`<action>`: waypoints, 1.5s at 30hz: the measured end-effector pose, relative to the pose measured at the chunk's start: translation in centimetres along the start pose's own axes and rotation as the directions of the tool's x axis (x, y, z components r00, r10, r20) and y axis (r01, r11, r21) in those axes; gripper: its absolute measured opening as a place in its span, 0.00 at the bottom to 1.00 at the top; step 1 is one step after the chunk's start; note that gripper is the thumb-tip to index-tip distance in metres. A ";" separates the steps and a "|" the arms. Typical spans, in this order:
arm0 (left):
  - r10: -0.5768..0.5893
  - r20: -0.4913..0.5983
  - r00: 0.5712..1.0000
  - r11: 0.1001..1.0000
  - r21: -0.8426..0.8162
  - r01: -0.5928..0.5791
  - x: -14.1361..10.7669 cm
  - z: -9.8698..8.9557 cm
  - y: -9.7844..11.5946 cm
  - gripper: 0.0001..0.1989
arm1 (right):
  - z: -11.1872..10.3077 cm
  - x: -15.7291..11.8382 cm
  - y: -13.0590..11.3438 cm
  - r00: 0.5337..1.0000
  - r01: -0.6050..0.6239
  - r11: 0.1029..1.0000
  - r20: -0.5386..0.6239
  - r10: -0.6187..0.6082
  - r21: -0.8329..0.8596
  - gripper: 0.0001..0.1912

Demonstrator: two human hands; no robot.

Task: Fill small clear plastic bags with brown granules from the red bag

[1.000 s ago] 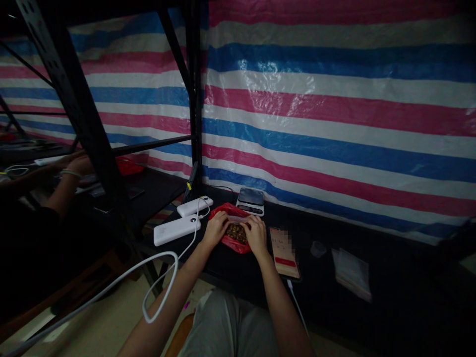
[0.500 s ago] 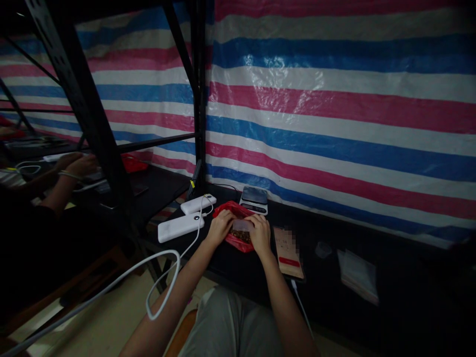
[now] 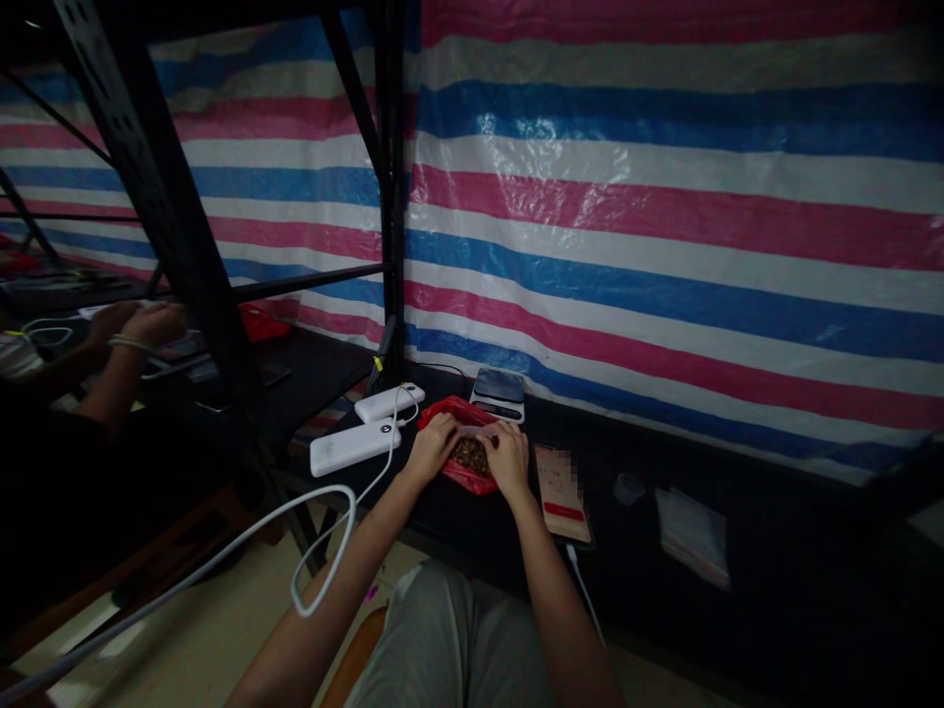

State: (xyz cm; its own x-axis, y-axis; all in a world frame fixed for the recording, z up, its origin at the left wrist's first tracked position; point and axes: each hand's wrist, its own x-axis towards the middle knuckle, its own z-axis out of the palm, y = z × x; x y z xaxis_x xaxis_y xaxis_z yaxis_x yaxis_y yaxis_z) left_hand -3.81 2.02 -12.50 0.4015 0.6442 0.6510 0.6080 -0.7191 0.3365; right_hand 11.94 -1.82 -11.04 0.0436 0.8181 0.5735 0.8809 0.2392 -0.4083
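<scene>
A crumpled red plastic bag [image 3: 479, 485] lies open on the black table, with many small brown-gold pieces [image 3: 472, 454] inside it. Over its opening, a small clear plastic bag [image 3: 474, 430] stretches between my two hands. My left hand [image 3: 435, 442] pinches the clear bag's left side, fingers closed. On the other side, my right hand [image 3: 508, 454] has its fingers closed on the right edge. Both hands rest at the red bag's rim. What the clear bag holds, if anything, I cannot make out.
Behind the red bag stands a small scale [image 3: 499, 393]. Two white power banks [image 3: 354, 448] with a looping white cable [image 3: 346, 511] are at left. To the right lie a phone [image 3: 561, 497], a small clear cup [image 3: 628, 488] and flat clear bags [image 3: 693, 536]. Another person's hands [image 3: 151, 324] show beyond the rack post.
The clear bag has tipped and shows as a narrower strip between my hands, with more of the brown pieces visible below it. The camera view has shifted slightly.
</scene>
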 end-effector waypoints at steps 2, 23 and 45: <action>0.009 0.001 1.000 1.000 0.009 -0.009 0.0 0.1 0.1 0.07 | -0.1 0.0 0.0 1.000 0.006 1.000 -0.007 -0.006 -0.020 0.05; 0.027 0.025 0.999 0.993 -0.120 -0.023 0.1 -0.8 0.9 0.07 | -0.8 -0.3 -0.8 0.996 0.092 0.984 -0.006 -0.092 0.154 0.09; 0.030 0.044 0.999 0.990 -0.136 -0.024 0.1 -0.8 0.8 0.07 | -0.1 0.0 -0.3 0.996 0.093 0.972 -0.007 -0.094 0.214 0.06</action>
State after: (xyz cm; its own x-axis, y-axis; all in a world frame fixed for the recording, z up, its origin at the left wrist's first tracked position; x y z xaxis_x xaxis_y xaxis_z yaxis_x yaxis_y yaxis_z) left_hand -3.83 1.28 -11.58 0.4492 0.6332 0.6303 0.4998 -0.7629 0.4101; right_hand 11.70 -1.89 -10.86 -0.0359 0.7885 0.6140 0.7599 0.4206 -0.4956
